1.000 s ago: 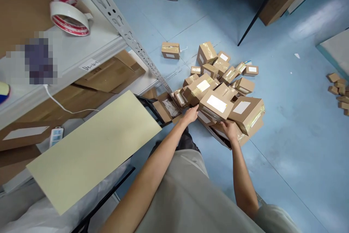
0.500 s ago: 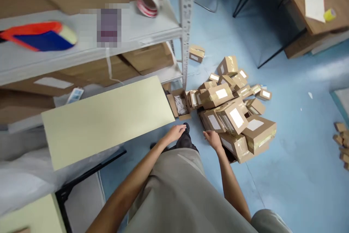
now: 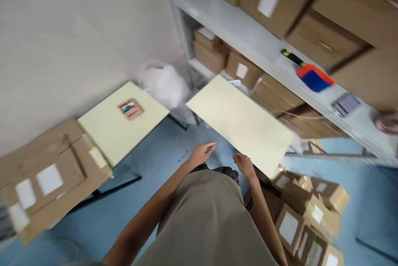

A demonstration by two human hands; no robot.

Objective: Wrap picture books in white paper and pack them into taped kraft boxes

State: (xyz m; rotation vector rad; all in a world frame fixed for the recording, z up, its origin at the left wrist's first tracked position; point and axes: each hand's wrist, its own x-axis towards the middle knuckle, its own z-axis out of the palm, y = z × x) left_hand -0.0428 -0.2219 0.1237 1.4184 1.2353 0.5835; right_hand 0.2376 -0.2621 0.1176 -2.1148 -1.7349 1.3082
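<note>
In the head view my left hand (image 3: 202, 154) hangs in front of my waist, over the blue floor. Its fingers are stretched out, with a gap beside the thumb, and it holds nothing. My right hand (image 3: 244, 164) hovers by the near edge of a pale yellow tabletop (image 3: 241, 123); whether it touches that edge I cannot tell. Its fingers are loosely bent and nothing shows in them. Farther left is a second pale table (image 3: 120, 127), bearing a small pinkish case (image 3: 130, 109) with coloured items, blurred.
Taped cartons (image 3: 311, 208) are piled on the floor at my right. A flattened cardboard box (image 3: 71, 170) lies at the left. Metal shelving (image 3: 267, 50) holds cartons, a blue-and-orange tool (image 3: 314, 77) and a phone-like object (image 3: 345, 105). A white plastic bag (image 3: 164, 83) sits between the tables.
My view has swung left: the wall and second table have come in, while the wooden desk has gone out of sight. Both hands stay before my waist, holding nothing.
</note>
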